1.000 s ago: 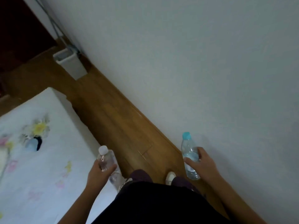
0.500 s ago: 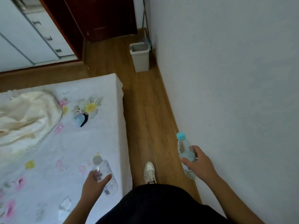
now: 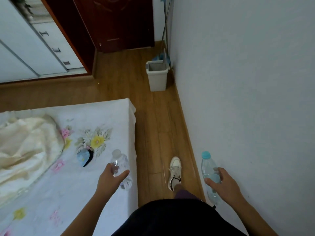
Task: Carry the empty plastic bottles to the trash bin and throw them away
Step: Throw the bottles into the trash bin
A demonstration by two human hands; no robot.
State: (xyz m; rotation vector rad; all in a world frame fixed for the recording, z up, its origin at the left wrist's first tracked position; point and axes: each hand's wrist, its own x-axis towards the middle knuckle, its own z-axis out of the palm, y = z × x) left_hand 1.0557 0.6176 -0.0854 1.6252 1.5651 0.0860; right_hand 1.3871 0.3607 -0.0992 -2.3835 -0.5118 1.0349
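Note:
My left hand [image 3: 110, 176] grips a clear plastic bottle with a white cap [image 3: 120, 165] above the bed's right edge. My right hand [image 3: 223, 183] grips a clear bottle with a light blue cap [image 3: 207, 166] close to the wall. Both bottles stand roughly upright, caps pointing away from me. The trash bin [image 3: 157, 76], pale grey with an open top, stands on the wooden floor against the wall, well ahead of both hands.
A bed [image 3: 68, 167] with a flowered sheet and a cream blanket [image 3: 23, 149] fills the left. A narrow wooden floor strip [image 3: 153, 133] runs between bed and white wall [image 3: 247, 99] toward the bin. A mop [image 3: 164, 40] leans behind it, beside a dark door [image 3: 115, 23]. My shoe [image 3: 174, 172] is on the floor.
The view has swung left and levelled, so the aisle, bin and door now lie straight ahead. My foot has stepped forward. Both hands keep their hold on the bottles.

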